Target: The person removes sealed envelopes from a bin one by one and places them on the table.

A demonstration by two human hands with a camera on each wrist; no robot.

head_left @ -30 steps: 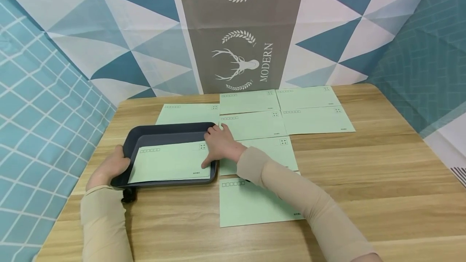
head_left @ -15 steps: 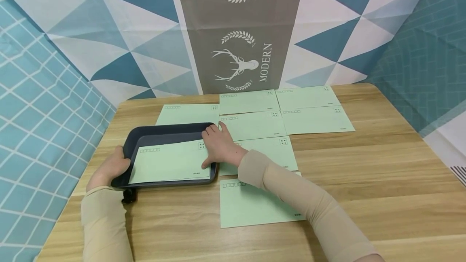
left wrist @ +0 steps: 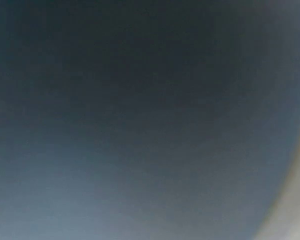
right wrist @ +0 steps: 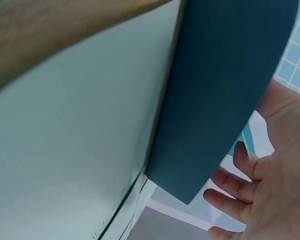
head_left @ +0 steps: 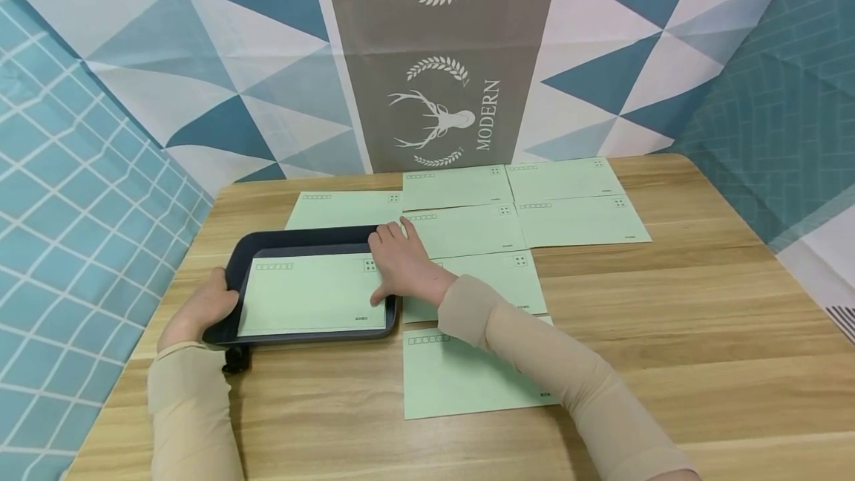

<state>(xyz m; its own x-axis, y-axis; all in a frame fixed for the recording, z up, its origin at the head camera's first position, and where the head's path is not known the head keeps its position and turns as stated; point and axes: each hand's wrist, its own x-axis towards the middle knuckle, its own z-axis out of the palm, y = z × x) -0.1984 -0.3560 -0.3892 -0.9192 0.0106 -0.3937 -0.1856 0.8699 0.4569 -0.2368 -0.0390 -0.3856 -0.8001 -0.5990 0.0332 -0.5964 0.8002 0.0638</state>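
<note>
A pale green envelope (head_left: 307, 295) with printed postcode boxes lies in a dark grey tray (head_left: 310, 234) on the left of the table. My left hand (head_left: 202, 306) grips the tray's left end, thumb over the rim. At the right end, my right hand (head_left: 404, 262) reaches over the tray's rim, with thumb and fingers spread at the envelope's right edge. The right wrist view shows its fingers (right wrist: 232, 185) loosely bent beyond the tray's outer wall (right wrist: 215, 100). The left wrist view is a dark blur.
Several more green envelopes lie flat beyond and right of the tray, including a back envelope (head_left: 344, 210) partly behind it. A larger envelope (head_left: 467, 384) lies in front, under the right forearm. A small black object (head_left: 237, 358) shows by the left wrist. Patterned cloth (head_left: 267, 58) stands behind the table.
The envelope in the tray has shifted slightly away from the person and straightened. My right hand has edged a little back and left with it; my left hand has stayed put.
</note>
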